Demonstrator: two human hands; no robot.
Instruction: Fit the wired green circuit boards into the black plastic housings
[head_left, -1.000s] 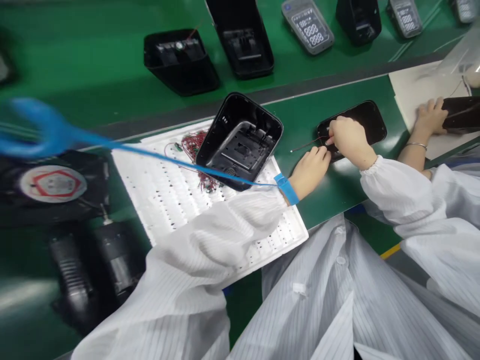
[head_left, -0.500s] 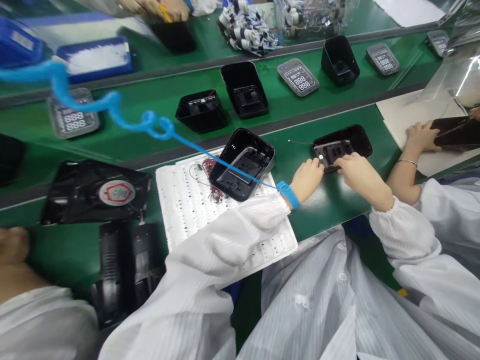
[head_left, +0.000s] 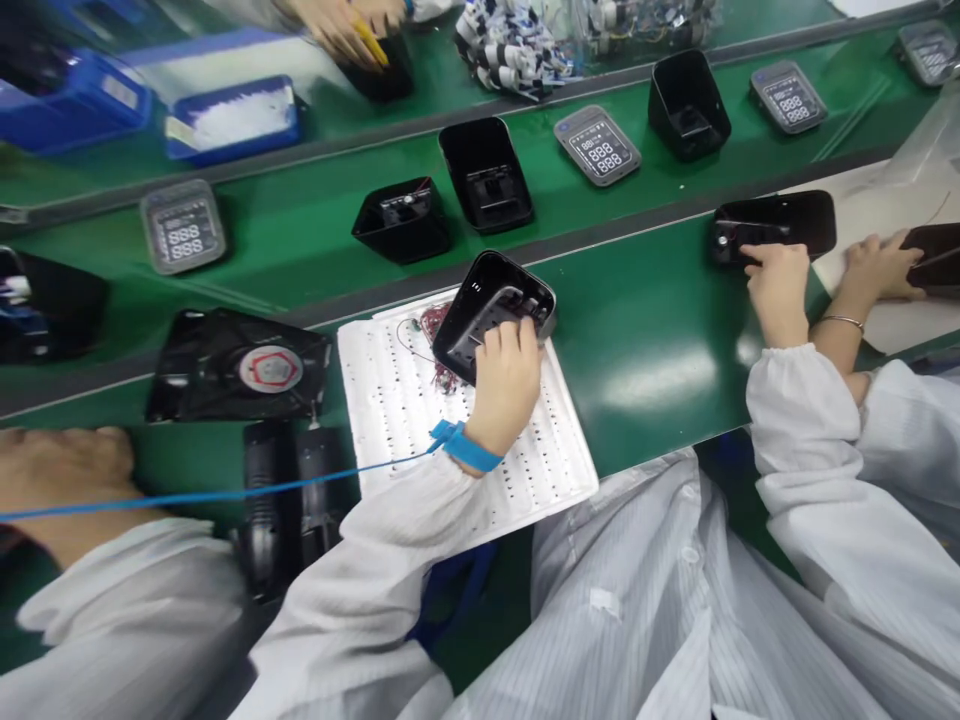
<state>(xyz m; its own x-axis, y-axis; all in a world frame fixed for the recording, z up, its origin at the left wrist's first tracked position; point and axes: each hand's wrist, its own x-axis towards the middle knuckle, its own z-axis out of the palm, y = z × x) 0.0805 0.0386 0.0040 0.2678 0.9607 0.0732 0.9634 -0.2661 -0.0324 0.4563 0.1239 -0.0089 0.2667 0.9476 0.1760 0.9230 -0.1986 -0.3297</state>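
Note:
My left hand (head_left: 508, 385), with a blue strap at the wrist, has its fingers curled over the near rim of a black plastic housing (head_left: 466, 312). That housing rests tilted on a white foam tray (head_left: 559, 455), beside a bundle of thin dark red wires (head_left: 444, 375). Off to the right, my right hand (head_left: 778, 290) grips the near edge of another black plastic housing (head_left: 814, 222), one finger reaching along it. Its thumb is hard to make out. The second housing lies by the bench's far edge.
Black housings (head_left: 487, 185) and grey display units (head_left: 598, 145) stand along the green strip behind. On the left are a black bag (head_left: 210, 365), dark handheld tools (head_left: 270, 500) and a co-worker's hand (head_left: 67, 465). Another person's hand (head_left: 877, 265) works at right.
My left hand has left the right-hand housing and taken hold of the one on the tray. My right hand has shifted that other housing to the right and farther back.

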